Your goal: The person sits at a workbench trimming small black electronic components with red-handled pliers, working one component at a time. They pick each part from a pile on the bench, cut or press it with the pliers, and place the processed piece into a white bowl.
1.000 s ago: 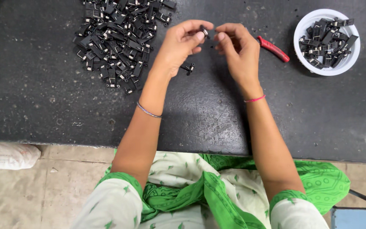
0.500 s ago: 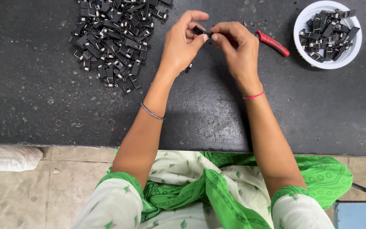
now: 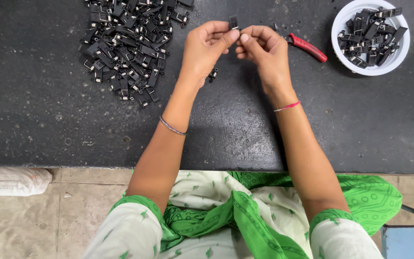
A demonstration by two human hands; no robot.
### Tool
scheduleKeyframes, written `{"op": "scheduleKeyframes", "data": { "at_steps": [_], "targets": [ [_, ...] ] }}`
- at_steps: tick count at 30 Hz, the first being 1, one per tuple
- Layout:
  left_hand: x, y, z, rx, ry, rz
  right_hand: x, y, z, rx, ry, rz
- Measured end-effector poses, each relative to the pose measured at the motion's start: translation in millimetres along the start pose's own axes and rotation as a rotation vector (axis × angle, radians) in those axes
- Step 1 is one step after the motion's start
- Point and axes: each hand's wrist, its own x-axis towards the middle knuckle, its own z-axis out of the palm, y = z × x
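Two hands working one small black part above a dark bench.

Nearest, the left hand [image 3: 209,48] and right hand [image 3: 262,50] meet fingertip to fingertip, both pinched shut on a small black clip [image 3: 233,21] held just above the black worktop [image 3: 216,124]; a loose piece [image 3: 212,74] lies under the left wrist. Beyond, red-handled pliers [image 3: 307,47] rest unused by the right hand. Farther left, a large heap of parts [image 3: 130,43] appears still to be handled; the white bowl [image 3: 371,71] at right holds a smaller batch.

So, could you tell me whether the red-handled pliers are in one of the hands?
No, the red-handled pliers lie on the black table beside the right hand.
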Motion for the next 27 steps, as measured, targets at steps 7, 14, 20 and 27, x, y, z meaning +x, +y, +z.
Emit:
{"op": "scheduleKeyframes", "data": {
  "at_steps": [7, 14, 20, 27],
  "targets": [
    [1.2, -8.4, 0.5, 0.02, 0.044, 0.017, -0.9, -3.3, 9.7, -0.2, 0.012, -0.115],
    [6.5, -12.9, -4.1, -0.195, -0.101, -0.205, -14.8, -24.7, 24.9, -0.707, 0.089, -0.499],
    [-2.1, -4.6, 12.9, 0.386, 0.183, 0.239, -15.8, -26.2, 31.5, -0.62, 0.165, -0.435],
    [8.0, 12.8, -16.5, 0.419, 0.429, 0.36, 4.4, -21.0, 6.0, -0.015, 0.241, -0.136]
  ]
}}
